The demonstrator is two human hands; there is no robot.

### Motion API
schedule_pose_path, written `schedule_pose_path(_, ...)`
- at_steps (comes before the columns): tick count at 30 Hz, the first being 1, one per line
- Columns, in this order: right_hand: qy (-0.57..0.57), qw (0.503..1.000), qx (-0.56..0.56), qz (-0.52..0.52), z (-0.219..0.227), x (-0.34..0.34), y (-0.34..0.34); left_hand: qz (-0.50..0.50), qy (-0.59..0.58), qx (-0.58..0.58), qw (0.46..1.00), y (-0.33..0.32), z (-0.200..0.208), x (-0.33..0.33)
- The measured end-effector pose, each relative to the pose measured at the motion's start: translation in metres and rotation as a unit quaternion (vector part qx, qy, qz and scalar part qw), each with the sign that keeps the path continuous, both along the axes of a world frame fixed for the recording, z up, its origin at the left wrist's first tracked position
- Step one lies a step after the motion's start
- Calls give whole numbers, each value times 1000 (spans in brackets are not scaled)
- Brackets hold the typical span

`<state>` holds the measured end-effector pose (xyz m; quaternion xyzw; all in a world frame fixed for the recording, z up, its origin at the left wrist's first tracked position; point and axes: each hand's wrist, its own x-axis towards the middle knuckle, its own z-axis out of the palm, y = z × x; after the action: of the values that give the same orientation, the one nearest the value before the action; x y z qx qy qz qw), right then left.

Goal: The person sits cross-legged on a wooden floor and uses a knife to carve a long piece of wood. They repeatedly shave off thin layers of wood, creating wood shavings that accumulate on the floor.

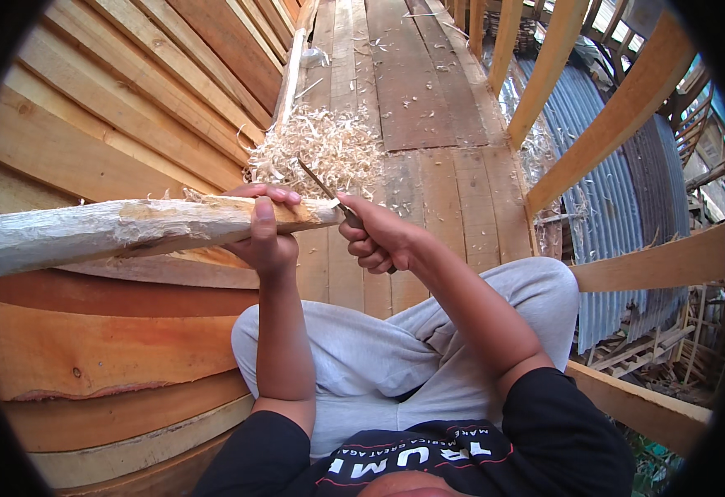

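Observation:
A long, pale wooden pole (151, 222), stripped of bark and rough on its surface, comes in from the left and ends in front of me. Near that end my left hand (264, 225) is wrapped round it, thumb on top. My right hand (379, 238) is closed round the handle of a knife (318, 179). Its narrow blade points up and away to the left, beside the tip of the pole. Whether the edge touches the wood I cannot tell. Most of the knife's handle is hidden inside my fingers.
A heap of curled wood shavings (321, 153) lies on the plank floor (428, 91) beyond my hands. Overlapping boards (89, 340) form a wall at the left. Wooden railing posts (611, 112) stand at the right, with corrugated metal sheets (598, 224) below and outside them.

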<state>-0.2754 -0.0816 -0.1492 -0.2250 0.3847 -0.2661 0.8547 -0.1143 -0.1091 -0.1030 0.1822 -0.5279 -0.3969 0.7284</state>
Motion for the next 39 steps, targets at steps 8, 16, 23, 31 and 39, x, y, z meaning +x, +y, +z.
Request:
schedule_pose_path(8, 325, 926, -177, -80, 12, 28, 7, 10, -1, 27, 1000, -1, -4, 8)
schedule_pose_path(16, -14, 1000, -18, -20, 6, 6, 5, -39, -5, -22, 999, -3, -4, 5)
schedule_pose_path(23, 387, 858, -317, -116, 11, 28, 8, 13, -25, 6, 1000, -1, -2, 7)
schedule_pose_path(31, 44, 998, -36, 0, 21, 5, 4, -17, -22, -26, 999, 0, -4, 1)
schedule_pose_path(39, -57, 997, -23, 49, 14, -5, 5, -56, -26, -56, 997, 0, -4, 0)
